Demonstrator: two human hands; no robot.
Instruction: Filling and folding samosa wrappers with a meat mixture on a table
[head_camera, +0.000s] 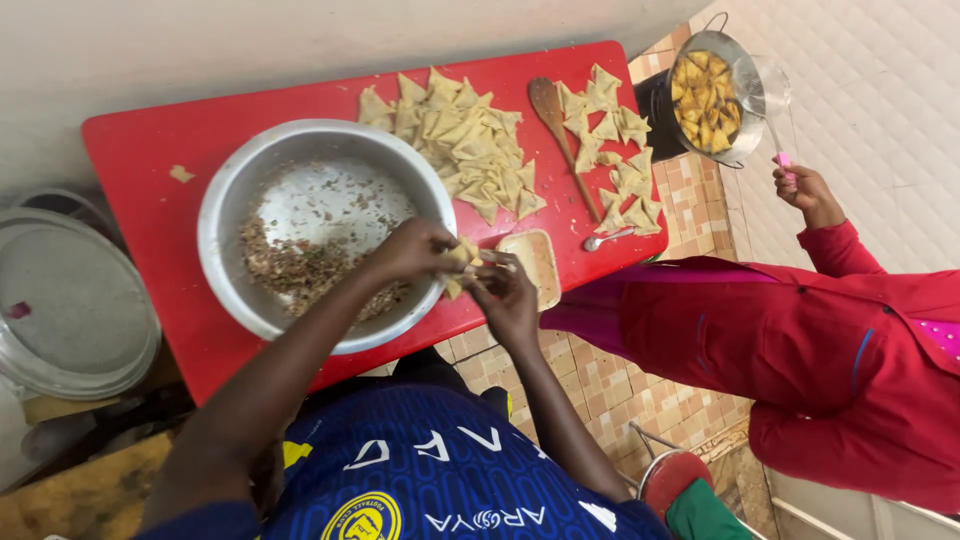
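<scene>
A: Between both hands, a small pastry piece (462, 258) — pale yellow dough, thin, folded toward a triangle, soft and a bit floury at the edges.

B: Pinched from both sides, then?

A: Yes. Left hand (415, 250) closed on it from the left, fingers curled over the top; right hand (510, 295) gripping the lower right corner. Held just above the rim of the metal bowl (225, 215), at its right edge.

B: And inside the bowl?

A: Wide, round, dull steel, scuffed. Crumbly brown minced filling (300, 268) heaped along the near side, just left of the hands; scattered specks across the bare bottom.

B: Beyond the hands?

A: Heap of folded triangles (465, 140), same pale dough, matte, overlapping. To their right a wooden spoon (560, 135), smooth, dark brown, lying slantwise; past it a looser spread of triangles (615, 150). Just right of the right hand, a shallow rectangular dish (535, 265) with pale paste, and a small metal spoon (608, 238) beyond that.

B: All on what?

A: Glossy red plastic tabletop (140, 180), rounded corners. Far left of the hands, a round metal lid (70, 300), grey and flat.

B: Anyone else?

A: Person in a red sleeve (850, 260) well to the right, hand (805, 195) holding a pink-handled tool over a black pot (665, 115) with a strainer of golden fried triangles (705, 100)
</scene>
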